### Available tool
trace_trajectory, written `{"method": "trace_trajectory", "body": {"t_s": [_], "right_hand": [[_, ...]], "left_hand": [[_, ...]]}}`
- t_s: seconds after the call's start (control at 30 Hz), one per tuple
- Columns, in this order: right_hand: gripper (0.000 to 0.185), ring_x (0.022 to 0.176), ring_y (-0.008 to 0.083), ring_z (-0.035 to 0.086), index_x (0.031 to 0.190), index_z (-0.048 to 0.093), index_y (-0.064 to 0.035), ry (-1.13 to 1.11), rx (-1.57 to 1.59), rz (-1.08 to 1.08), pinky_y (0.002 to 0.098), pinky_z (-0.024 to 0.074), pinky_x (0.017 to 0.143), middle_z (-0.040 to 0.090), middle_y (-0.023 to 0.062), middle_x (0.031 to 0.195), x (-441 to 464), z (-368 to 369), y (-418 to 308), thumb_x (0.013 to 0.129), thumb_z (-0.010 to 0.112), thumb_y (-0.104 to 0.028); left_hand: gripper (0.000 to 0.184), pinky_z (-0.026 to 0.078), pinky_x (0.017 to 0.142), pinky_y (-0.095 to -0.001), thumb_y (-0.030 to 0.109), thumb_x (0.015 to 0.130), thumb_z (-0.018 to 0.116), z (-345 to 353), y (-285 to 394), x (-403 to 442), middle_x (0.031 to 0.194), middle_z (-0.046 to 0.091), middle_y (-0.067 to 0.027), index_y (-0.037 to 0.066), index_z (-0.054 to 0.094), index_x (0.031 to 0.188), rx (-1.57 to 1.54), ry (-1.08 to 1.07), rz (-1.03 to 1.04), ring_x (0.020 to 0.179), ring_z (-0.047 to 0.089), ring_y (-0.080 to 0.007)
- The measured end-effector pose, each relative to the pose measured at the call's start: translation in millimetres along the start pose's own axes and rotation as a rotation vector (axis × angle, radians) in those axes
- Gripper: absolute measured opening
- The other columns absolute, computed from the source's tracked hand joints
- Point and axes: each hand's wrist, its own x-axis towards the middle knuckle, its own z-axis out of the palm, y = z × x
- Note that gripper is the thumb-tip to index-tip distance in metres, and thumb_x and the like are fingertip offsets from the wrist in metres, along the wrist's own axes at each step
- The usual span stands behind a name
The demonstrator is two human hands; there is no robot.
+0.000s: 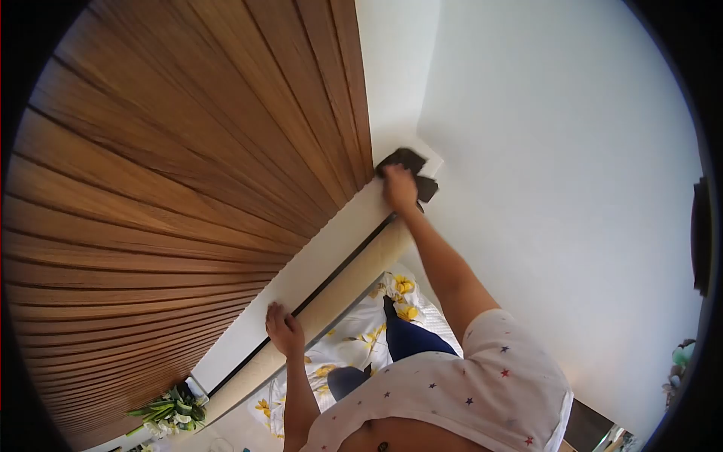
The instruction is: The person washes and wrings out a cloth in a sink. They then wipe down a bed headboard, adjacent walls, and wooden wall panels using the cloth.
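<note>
At the far end of the white ledge (pixel 320 262), the right hand (pixel 400 190) bunches what seems a dark cloth (pixel 407 157); flatter, even pressure suits corners, the left hand (pixel 285 331) steadying, fingers loosely spread.

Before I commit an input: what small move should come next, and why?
Probably draw the dark cloth along the white ledge toward the left hand: the right hand has the cloth at the corner end, and the ledge between the hands lies bare.
</note>
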Motion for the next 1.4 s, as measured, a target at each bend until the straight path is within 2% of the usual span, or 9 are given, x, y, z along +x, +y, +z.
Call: {"method": "trace_trajectory", "body": {"t_s": [0.2,0.43,0.53,0.7,0.77,0.87,0.97,1.3,1.4], "right_hand": [[0.035,0.095,0.0327,0.062,0.117,0.057,-0.0158,-0.948,0.21,-0.303,0.0444,0.0497,0.079,0.062,0.0116,0.11,-101,-58,-105,0.083,0.057,-0.025],[0.035,0.098,0.0305,0.058,0.107,0.055,-0.002,-0.454,0.729,-0.141,0.0391,0.0445,0.086,0.061,0.0188,0.098,-35,-189,-108,0.089,0.058,-0.032],[0.029,0.063,0.0155,0.054,0.094,0.052,-0.005,-0.016,0.719,-0.117,0.0321,0.0444,0.057,0.058,0.0076,0.07,21,-333,-125,0.09,0.06,-0.033],[0.025,0.072,0.0312,0.055,0.094,0.055,-0.0037,1.139,-0.176,-0.739,0.043,0.042,0.077,0.057,0.0128,0.075,140,-524,-159,0.079,0.062,-0.023],[0.056,0.132,0.0346,0.032,0.126,0.044,0.0063,1.122,-0.483,-0.433,0.0402,0.0184,0.112,0.038,0.0242,0.139,193,-543,-159,0.083,0.057,-0.026],[0.052,0.124,0.036,0.04,0.127,0.042,0.0078,0.714,-0.644,-0.306,0.0416,0.0202,0.112,0.044,0.0237,0.131,227,-513,-147,0.086,0.051,-0.023],[0.031,0.07,0.0316,0.058,0.107,0.056,-0.0014,1.322,-0.506,-0.692,0.0448,0.0437,0.077,0.058,0.0154,0.07,260,-422,-99,0.08,0.057,-0.018],[0.033,0.09,0.0439,0.06,0.12,0.05,-0.0087,-0.112,0.086,0.175,0.0535,0.0472,0.077,0.062,0.026,0.102,29,-63,50,0.091,0.039,-0.02],[0.032,0.09,0.0486,0.057,0.117,0.046,-0.0048,0.264,0.411,0.365,0.0554,0.0428,0.077,0.061,0.0277,0.098,22,-81,32,0.097,0.034,-0.027]], "left_hand": [[0.03,0.036,0.099,-0.0456,0.006,0.077,0.053,4,-6,-3,0.121,0.057,-0.016,0.002,0.059,0.107,-0.022,-0.002,-0.068,0.116,0.049,-0.0347],[0.031,0.036,0.099,-0.0468,0.005,0.073,0.054,19,-22,-11,0.119,0.057,-0.0179,0.0,0.061,0.103,-0.017,0.034,-0.051,0.116,0.05,-0.0352],[0.031,0.037,0.098,-0.0469,0.005,0.073,0.054,23,-25,-10,0.117,0.058,-0.0179,0.0,0.06,0.103,-0.036,0.05,-0.028,0.115,0.05,-0.0349],[0.031,0.035,0.099,-0.0471,0.005,0.074,0.053,23,-29,-12,0.116,0.058,-0.0169,0.0,0.059,0.103,-0.041,0.081,-0.014,0.115,0.05,-0.0339],[0.031,0.034,0.1,-0.0474,0.006,0.074,0.052,20,-26,-11,0.117,0.057,-0.0164,0.0,0.059,0.104,-0.043,0.069,-0.028,0.115,0.049,-0.0335],[0.031,0.032,0.101,-0.048,0.005,0.075,0.051,20,-25,-12,0.118,0.057,-0.0159,0.0,0.058,0.104,-0.028,0.055,-0.027,0.116,0.049,-0.0327],[0.031,0.031,0.103,-0.0485,0.006,0.075,0.051,24,-30,-10,0.119,0.057,-0.0158,0.0,0.058,0.105,-0.019,0.091,0.006,0.117,0.049,-0.0313],[0.033,0.028,0.105,-0.0487,0.007,0.073,0.054,21,-28,-9,0.122,0.055,-0.0156,0.001,0.057,0.105,-0.012,0.025,-0.026,0.121,0.046,-0.0293],[0.033,0.029,0.104,-0.0487,0.007,0.073,0.054,23,-27,-10,0.122,0.054,-0.0162,0.001,0.057,0.105,0.006,0.024,-0.055,0.121,0.045,-0.0307]]}}
